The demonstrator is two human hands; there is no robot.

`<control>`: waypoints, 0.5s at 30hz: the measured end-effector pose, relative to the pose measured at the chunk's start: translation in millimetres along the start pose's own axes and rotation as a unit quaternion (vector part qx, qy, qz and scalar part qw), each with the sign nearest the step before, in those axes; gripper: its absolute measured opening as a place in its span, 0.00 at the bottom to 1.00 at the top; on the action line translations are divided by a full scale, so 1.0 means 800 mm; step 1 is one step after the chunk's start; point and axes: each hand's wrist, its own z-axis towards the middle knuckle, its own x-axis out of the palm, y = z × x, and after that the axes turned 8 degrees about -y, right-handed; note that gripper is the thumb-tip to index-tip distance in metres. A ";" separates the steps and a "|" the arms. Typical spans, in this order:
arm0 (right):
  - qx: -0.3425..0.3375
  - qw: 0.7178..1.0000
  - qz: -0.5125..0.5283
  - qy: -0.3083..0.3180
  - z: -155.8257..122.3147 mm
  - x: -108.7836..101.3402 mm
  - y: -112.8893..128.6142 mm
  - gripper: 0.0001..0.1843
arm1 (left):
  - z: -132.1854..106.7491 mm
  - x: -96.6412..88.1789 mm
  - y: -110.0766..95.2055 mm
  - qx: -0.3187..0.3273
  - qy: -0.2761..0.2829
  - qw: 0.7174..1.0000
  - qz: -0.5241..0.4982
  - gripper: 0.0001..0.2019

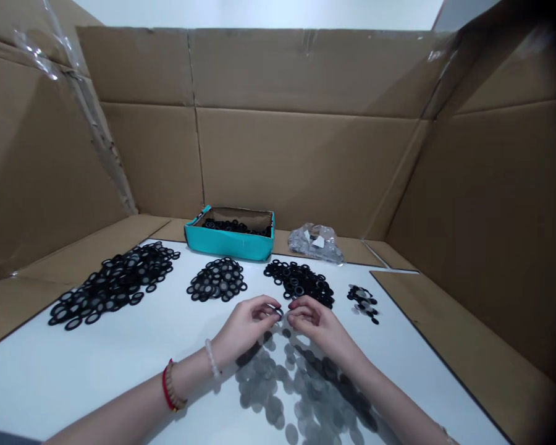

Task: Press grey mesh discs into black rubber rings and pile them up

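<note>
My left hand (246,322) pinches a small black ring (280,313) between thumb and fingertips above the white table. Just to its right, my right hand (322,326) has its fingers curled together close to the ring; whatever is in its fingertips is too small to make out. Below both hands lie many thin, translucent grey discs (274,409), partly covered by my right forearm. Beyond my hands sit a heap of black rings (301,281) and a smaller heap of rings with grey centres (217,279).
A large pile of rings with grey centres (120,278) spreads at left. A teal box (229,243) with black rings stands at the back, beside a clear plastic bag (315,242). A small mixed cluster (363,301) lies right. Cardboard walls (306,154) enclose the table (134,364).
</note>
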 end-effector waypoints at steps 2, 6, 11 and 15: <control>-0.005 1.000 -0.005 -0.010 -0.001 0.002 -0.001 0.20 | -0.001 0.001 0.000 0.005 -0.012 1.000 0.012 0.11; -0.011 1.000 0.015 -0.014 -0.001 0.007 -0.008 0.18 | -0.001 0.003 0.000 0.017 -0.029 0.999 0.019 0.08; 0.007 0.999 0.037 -0.002 0.003 0.005 -0.012 0.17 | 0.007 0.000 0.001 -0.026 -0.049 0.998 -0.025 0.08; -0.009 0.999 -0.035 0.007 0.001 -0.002 -0.008 0.12 | 0.009 -0.003 -0.007 -0.056 -0.056 0.997 -0.023 0.09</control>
